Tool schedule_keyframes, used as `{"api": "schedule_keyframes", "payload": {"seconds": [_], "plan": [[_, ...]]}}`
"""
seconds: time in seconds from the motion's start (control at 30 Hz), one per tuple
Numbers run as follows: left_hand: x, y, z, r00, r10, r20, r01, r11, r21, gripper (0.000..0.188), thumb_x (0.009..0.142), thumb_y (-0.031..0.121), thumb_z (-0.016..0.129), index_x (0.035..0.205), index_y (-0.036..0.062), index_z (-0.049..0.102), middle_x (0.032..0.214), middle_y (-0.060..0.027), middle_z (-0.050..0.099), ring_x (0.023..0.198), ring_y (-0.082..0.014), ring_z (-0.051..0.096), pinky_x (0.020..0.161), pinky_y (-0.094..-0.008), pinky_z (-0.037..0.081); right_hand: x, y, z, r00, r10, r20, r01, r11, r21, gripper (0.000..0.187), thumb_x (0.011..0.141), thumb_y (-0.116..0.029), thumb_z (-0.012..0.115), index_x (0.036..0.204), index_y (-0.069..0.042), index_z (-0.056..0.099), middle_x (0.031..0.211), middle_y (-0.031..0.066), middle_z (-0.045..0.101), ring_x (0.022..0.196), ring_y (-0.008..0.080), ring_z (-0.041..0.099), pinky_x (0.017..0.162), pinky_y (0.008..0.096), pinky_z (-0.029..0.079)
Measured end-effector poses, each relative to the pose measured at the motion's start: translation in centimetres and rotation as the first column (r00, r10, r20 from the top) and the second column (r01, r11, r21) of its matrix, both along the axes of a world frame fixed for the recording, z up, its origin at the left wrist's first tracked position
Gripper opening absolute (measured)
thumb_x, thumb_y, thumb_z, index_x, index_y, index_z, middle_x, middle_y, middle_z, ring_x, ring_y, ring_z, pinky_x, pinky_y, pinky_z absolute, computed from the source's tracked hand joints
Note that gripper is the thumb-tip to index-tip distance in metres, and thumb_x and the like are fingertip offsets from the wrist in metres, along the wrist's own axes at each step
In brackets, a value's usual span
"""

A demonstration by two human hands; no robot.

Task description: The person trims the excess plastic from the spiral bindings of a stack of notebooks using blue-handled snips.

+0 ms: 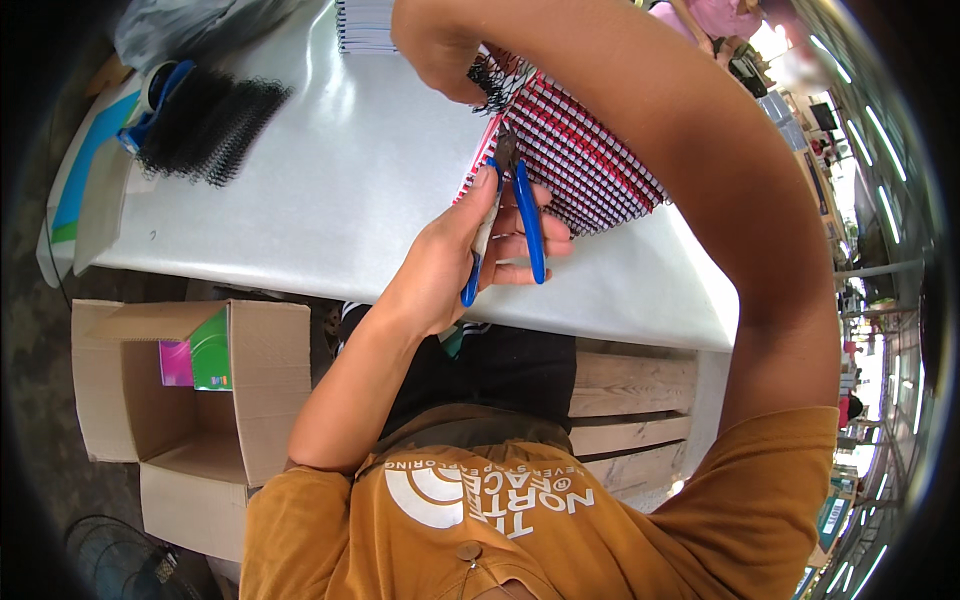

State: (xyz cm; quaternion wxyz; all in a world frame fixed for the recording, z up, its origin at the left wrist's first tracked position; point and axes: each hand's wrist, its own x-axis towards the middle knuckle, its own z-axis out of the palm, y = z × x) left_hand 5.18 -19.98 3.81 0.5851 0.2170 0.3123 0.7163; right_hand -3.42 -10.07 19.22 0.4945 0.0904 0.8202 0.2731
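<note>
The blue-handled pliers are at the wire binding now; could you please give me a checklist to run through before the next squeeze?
1. Left hand grips the blue-handled pliers: ok.
2. Plier tip sits at the wire binding: ok, though the exact contact is hidden.
3. Right hand steadies the top of the notebook stack: ok.
4. Stack rests on the white table: ok.
5. Right fingertips apart from the plier tip: cannot tell.
6. Spare black coils lie apart on the table: ok.
</note>
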Motion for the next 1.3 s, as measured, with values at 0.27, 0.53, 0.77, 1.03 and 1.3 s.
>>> {"api": "schedule_keyframes", "payload": {"seconds": [0.27, 0.53, 0.77, 1.03, 1.3], "plan": [[-0.2, 0.4, -0.1, 0.998, -0.045, 0.038, 0.044, 0.999, 0.024, 0.061, 0.098, 0.052, 0.022, 0.121, 0.0021, 0.048, 0.101, -0.0164, 0.062, 0.099, -0.0329, 0.062, 0.080, -0.0378, 0.051, 2.5, -1.0, 3.5, 0.988, 0.007, -0.155, -0.011, 1.000, -0.025, 0.030, 0.075, -0.027, 0.064, 0.096, -0.007, 0.069, 0.096, 0.0087, 0.068, 0.085, 0.0242, 0.064, 0.074, 0.0374, 0.050], [-0.8, 0.7, -0.1, 0.998, -0.015, 0.062, 0.014, 1.000, 0.024, 0.058, 0.097, 0.051, 0.026, 0.118, 0.0012, 0.048, 0.093, -0.0144, 0.061, 0.093, -0.0322, 0.064, 0.079, -0.0417, 0.053, 4.2, 0.0, 1.6, 0.911, 0.061, -0.408, -0.152, 0.969, -0.194, 0.028, 0.067, -0.022, 0.070, 0.087, -0.003, 0.071, 0.083, 0.0112, 0.068, 0.076, 0.0244, 0.065, 0.067, 0.0371, 0.051], [-2.4, 0.9, -2.9, 0.949, -0.244, 0.198, 0.167, 0.925, 0.340, 0.057, 0.097, 0.051, 0.029, 0.116, 0.0011, 0.049, 0.089, -0.0136, 0.060, 0.090, -0.0302, 0.064, 0.076, -0.0410, 0.055, 3.8, 2.8, 0.9, 0.866, 0.068, -0.496, -0.297, 0.867, -0.400, 0.023, 0.063, -0.017, 0.072, 0.082, -0.003, 0.071, 0.076, 0.0126, 0.068, 0.072, 0.0243, 0.065, 0.064, 0.0352, 0.051], [-0.1, 0.1, 1.1, 1.000, 0.018, 0.025, -0.018, 1.000, 0.015, 0.057, 0.098, 0.049, 0.026, 0.117, 0.0008, 0.048, 0.094, -0.0168, 0.061, 0.096, -0.0315, 0.064, 0.079, -0.0421, 0.054, 4.7, 3.5, 0.6, 0.816, -0.018, -0.578, -0.292, 0.850, -0.438, 0.020, 0.061, -0.011, 0.071, 0.079, -0.003, 0.070, 0.072, 0.0125, 0.067, 0.068, 0.0248, 0.065, 0.061, 0.0359, 0.051], [-0.4, -0.3, 0.9, 0.982, -0.072, 0.176, 0.049, 0.990, 0.132, 0.050, 0.098, 0.049, 0.025, 0.102, 0.0054, 0.049, 0.073, -0.0060, 0.051, 0.057, -0.0180, 0.051, 0.055, -0.0325, 0.049, 4.6, 3.9, 0.2, 0.776, -0.003, -0.631, -0.353, 0.826, -0.440, 0.016, 0.060, -0.011, 0.071, 0.074, -0.004, 0.070, 0.069, 0.0118, 0.067, 0.065, 0.0244, 0.064, 0.060, 0.0359, 0.051]]}}
